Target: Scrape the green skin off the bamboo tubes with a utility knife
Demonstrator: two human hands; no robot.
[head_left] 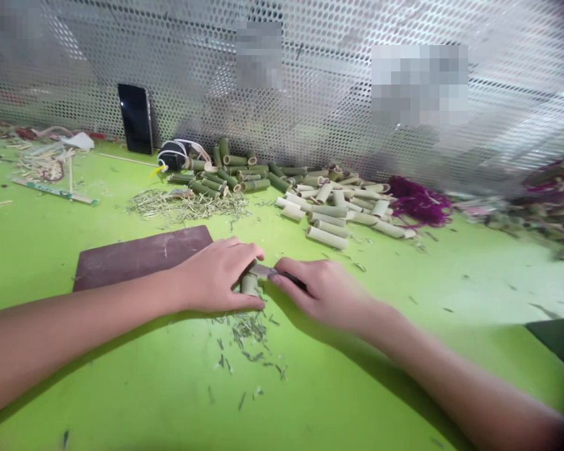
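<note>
— Grip's closed on both sides, right? What's actually being held there?

— Yep, both closed, nothing's left hanging apart. A short green bamboo tube (250, 285) is wrapped by the left hand (216, 275), and it's kept roughly upright between the two hands, just off the corner of the board. Whether its lower end is touching the tabletop can't be told from this angle. A small knife with a dark handle (289, 279) is gripped in the right hand (322, 294), with its steel blade (262, 270) laid against the top of the tube.

— What's lying around it?

— Thin green shavings (247, 332) are scattered over the bright green table (357, 382) just below the hands. A flat dark brown board (136, 258) is lying beside the left hand, partly behind the forearm. Farther ahead, pale bamboo tubes (329, 219) are heaped next to a pile of green-skinned bamboo tubes (235, 175), with a tuft of purple fibre (418, 202) to the right. A black phone (135, 119) is propped against a perforated metal sheet (338, 81).
</note>
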